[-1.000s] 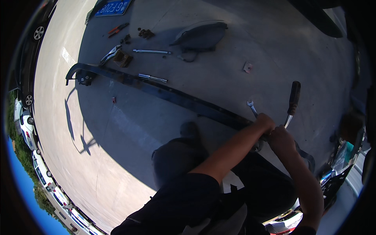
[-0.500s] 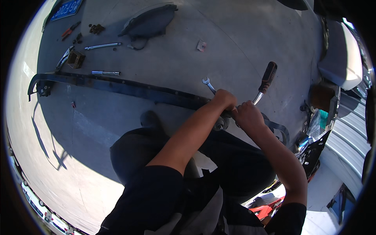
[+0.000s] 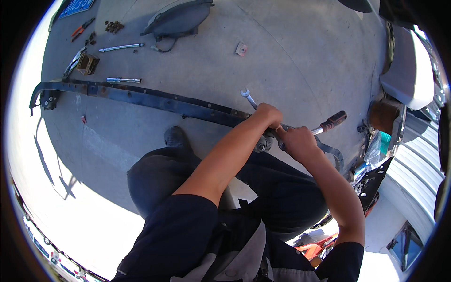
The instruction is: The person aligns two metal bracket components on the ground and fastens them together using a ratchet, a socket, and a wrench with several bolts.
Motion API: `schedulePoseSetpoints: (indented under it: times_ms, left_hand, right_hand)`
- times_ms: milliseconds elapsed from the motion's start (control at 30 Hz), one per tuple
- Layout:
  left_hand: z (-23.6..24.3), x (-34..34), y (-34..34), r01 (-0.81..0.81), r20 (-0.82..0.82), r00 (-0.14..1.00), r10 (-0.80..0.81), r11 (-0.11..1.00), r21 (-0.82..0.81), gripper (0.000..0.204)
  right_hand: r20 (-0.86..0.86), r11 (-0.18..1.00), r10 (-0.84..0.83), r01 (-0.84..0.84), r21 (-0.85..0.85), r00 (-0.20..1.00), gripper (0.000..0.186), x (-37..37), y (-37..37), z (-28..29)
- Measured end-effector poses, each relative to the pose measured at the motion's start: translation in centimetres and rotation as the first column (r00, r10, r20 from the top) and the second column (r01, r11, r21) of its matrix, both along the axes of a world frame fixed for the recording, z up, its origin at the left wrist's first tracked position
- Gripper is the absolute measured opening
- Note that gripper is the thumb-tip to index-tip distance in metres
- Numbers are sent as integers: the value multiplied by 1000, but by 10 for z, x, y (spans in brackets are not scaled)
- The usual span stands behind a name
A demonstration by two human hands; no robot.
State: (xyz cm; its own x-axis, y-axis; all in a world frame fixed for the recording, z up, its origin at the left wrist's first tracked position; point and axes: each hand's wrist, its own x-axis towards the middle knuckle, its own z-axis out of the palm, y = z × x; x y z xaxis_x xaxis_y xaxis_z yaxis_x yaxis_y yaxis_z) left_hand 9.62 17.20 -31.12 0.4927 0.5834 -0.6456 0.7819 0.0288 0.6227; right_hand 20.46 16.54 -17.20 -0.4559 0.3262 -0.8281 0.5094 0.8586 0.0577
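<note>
My left hand (image 3: 269, 115) is closed around an open-ended wrench (image 3: 248, 96), whose jaw sticks out beyond the knuckles. Right beside it, my right hand (image 3: 299, 143) has its fingers curled at the head end of a ratchet wrench. The black and red ratchet handle (image 3: 334, 121) points to the right. Both hands work over the right part of a long dark metal beam (image 3: 159, 100) lying across the floor. A round metal part (image 3: 262, 144) shows just below the hands. My fingers hide where the tools meet the beam.
On the floor at the far left lie an extension bar (image 3: 121, 48), a long socket (image 3: 123, 80), pliers (image 3: 82, 29), a small box (image 3: 87, 64) and loose fasteners (image 3: 113, 27). A dark plastic part (image 3: 181, 21) lies far ahead. Vehicle parts (image 3: 408, 70) crowd the right side.
The ratchet handle has swung clockwise, from pointing up and right to pointing nearly right. My right hand has turned with it; the left hand stays on the open-ended wrench.
</note>
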Motion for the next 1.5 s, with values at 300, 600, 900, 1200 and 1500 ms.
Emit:
schedulePoseSetpoints:
  times_ms: [300,600,900,1200,1500]
  left_hand:
    - [8,-9,0,19,8,1000,-19,999,-38,37]
    - [2,0,6,29,-36,999,-30,999,-28,40]
    - [7,-4,2,-17,33,999,16,1000,10,50]
    - [-9,21,10,14,24,1000,-16,998,64,34]
    - [-2,-14,-5,-48,17,999,49,998,-45,32]
  right_hand:
    - [-122,827,-556,534,-176,822,45,2,3,10]
    - [-209,959,278,-259,117,937,23,10,7,-1]
    - [39,419,-884,824,-381,467,56,20,8,3]
    - [-180,945,324,-311,97,929,27,18,17,-3]
    - [-144,783,-604,551,-290,784,49,0,-2,-1]
